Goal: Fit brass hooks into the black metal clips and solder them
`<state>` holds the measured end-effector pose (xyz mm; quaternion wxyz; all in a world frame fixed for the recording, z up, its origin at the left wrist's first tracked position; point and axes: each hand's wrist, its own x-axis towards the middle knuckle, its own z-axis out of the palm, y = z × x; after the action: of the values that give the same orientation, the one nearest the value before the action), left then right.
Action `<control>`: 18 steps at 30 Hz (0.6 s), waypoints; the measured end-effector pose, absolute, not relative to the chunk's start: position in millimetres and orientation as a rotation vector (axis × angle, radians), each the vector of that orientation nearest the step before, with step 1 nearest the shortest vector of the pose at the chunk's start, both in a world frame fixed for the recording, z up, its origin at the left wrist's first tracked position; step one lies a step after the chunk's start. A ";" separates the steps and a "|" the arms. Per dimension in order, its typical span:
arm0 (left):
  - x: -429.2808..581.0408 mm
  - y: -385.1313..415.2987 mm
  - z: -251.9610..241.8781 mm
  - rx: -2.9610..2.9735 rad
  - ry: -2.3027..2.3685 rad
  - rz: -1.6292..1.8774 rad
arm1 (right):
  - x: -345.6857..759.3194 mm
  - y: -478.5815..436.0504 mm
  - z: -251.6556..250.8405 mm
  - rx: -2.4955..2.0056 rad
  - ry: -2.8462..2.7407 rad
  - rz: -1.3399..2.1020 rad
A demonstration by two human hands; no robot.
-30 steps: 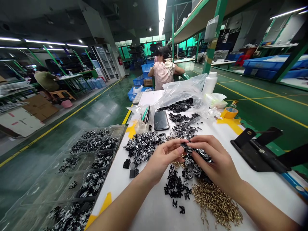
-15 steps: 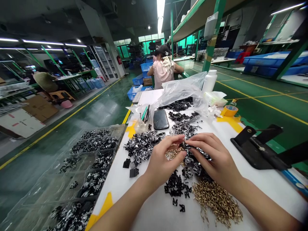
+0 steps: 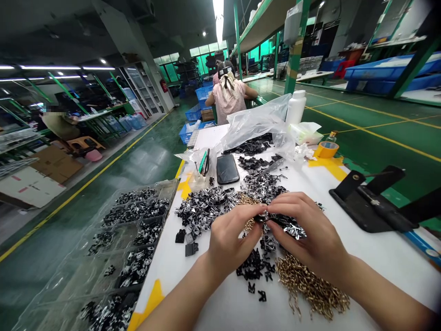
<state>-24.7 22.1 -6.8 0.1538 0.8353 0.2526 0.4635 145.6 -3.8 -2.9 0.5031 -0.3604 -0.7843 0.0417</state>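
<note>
Between my two hands, above the middle of the white tabletop, is a small black part [image 3: 262, 216] with a shiny edge; its exact kind is hard to make out. My left hand [image 3: 231, 232] pinches it from the left with thumb and fingertips. On the other side my right hand [image 3: 306, 225] grips it the same way. Below them lie a pile of small black clips [image 3: 253, 266] and a heap of brass-coloured pins [image 3: 315, 287]. Silver-and-black metal clips [image 3: 203, 207] are heaped to the left, and more lie partly hidden behind my right hand.
A phone [image 3: 228, 169] lies behind the piles, beside a cup of tools [image 3: 201, 177]. A compartment tray [image 3: 113, 248] of parts stands at the left. To the right are a black metal fixture [image 3: 370, 207] and yellow tape roll [image 3: 326, 150]. A seated person [image 3: 228, 99] is ahead.
Both hands have drawn closer together, and their fingertips now meet on the small black part, which has turned. The view has shifted slightly.
</note>
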 end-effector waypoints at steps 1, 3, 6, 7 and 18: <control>-25.4 22.2 -6.8 2.390 0.719 1.336 | 146.0 -3.8 -2.7 -0.867 -1.898 0.091; -26.7 22.8 -7.2 2.377 0.710 1.338 | 147.1 -3.4 -2.2 -0.853 -1.908 0.077; -28.1 24.2 -8.1 2.353 0.714 1.330 | 148.8 -2.4 -2.8 -0.826 -1.923 0.102; -28.4 24.6 -8.4 2.346 0.708 1.330 | 148.9 -2.0 -3.5 -0.826 -1.916 0.129; -20.7 27.6 -5.8 2.067 0.937 1.164 | 190.3 -5.1 26.2 -1.062 -1.733 0.433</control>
<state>-20.7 27.6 -5.8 0.2912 0.7754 0.3513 0.4365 190.3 -5.1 26.2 0.5071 -0.4405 -0.7188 0.1794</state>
